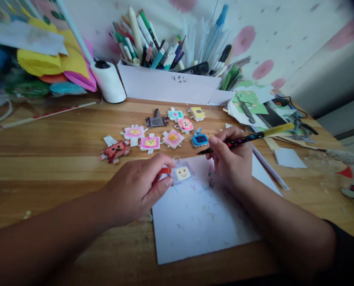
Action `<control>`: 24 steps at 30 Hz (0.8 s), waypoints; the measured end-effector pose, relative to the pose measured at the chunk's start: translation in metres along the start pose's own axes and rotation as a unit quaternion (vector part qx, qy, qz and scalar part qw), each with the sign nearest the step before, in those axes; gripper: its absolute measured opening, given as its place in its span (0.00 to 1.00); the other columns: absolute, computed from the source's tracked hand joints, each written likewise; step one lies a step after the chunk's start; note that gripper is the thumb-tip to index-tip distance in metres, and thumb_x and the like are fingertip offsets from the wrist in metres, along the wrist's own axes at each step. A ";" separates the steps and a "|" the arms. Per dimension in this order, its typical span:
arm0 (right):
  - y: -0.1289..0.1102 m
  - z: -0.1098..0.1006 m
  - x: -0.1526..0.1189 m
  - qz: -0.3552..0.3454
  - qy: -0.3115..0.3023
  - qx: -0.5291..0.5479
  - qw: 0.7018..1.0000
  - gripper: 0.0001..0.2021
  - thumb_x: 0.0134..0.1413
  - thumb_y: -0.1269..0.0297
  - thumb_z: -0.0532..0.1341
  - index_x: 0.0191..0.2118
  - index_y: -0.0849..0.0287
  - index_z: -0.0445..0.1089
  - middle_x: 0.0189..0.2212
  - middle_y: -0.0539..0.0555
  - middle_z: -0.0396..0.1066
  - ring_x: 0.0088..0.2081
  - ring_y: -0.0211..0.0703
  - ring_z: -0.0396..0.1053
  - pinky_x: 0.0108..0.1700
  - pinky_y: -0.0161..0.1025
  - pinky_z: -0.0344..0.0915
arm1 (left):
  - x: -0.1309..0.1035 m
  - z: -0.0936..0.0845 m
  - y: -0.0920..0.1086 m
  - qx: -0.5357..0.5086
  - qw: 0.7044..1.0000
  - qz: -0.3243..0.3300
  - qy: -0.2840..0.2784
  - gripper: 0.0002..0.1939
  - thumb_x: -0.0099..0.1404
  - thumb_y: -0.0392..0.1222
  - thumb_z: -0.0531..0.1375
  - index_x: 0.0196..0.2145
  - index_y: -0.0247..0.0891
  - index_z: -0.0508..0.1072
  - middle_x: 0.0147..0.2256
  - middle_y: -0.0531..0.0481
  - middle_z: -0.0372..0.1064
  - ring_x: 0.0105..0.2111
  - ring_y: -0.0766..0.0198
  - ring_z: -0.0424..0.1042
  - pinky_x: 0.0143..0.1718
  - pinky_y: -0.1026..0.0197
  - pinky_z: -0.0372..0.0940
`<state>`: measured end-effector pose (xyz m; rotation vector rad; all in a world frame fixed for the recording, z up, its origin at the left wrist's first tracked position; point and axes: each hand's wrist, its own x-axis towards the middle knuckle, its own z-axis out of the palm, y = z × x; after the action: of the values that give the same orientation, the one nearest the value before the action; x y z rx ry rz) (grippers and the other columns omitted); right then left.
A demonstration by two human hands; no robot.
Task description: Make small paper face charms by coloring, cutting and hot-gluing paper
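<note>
On our wooden table [60,159] lies a white sheet [201,226], seemingly shielding the wood. Our pen box [165,84] stands beyond the sheet. Above its right side, our right hand [232,163] grasps a dotted pen [245,139], nib exposed; at its left edge, our left hand [138,186] adjoins the smiling card [183,173], face up on its far-left corner, pinching an orange cap [165,171], probably to keep it handy.
</note>
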<state>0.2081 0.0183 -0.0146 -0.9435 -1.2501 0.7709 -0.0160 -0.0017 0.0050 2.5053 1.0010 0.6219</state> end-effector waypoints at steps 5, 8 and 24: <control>-0.006 -0.001 -0.001 0.018 -0.045 0.105 0.993 0.06 0.52 0.65 0.66 0.34 0.55 0.67 0.26 0.45 0.65 0.23 0.33 0.63 0.25 0.33 0.61 | 0.006 -0.001 -0.005 -0.023 0.998 -0.055 0.030 0.08 0.69 0.40 0.49 0.35 0.37 0.65 0.25 0.56 0.65 0.25 0.68 0.65 0.27 0.65 0.57; -0.012 -0.002 -0.009 0.050 -0.124 0.130 0.982 0.05 0.53 0.66 0.65 0.37 0.55 0.70 0.28 0.47 0.67 0.25 0.34 0.65 0.26 0.34 0.62 | 0.007 0.000 -0.008 -0.048 0.996 -0.068 0.032 0.09 0.68 0.41 0.51 0.34 0.37 0.68 0.26 0.56 0.67 0.26 0.68 0.66 0.28 0.66 0.57; -0.025 0.009 -0.018 0.078 -0.216 -0.002 0.973 0.06 0.49 0.66 0.65 0.32 0.58 0.68 0.25 0.48 0.67 0.25 0.35 0.64 0.27 0.33 0.60 | 0.004 0.003 -0.006 -0.124 0.991 -0.033 0.031 0.10 0.67 0.39 0.54 0.28 0.37 0.69 0.21 0.58 0.65 0.23 0.71 0.65 0.26 0.69 0.56</control>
<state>0.1955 -0.0067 0.0014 -0.9136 -1.5637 1.1416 -0.0153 0.0043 0.0012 2.2403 0.9612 0.7573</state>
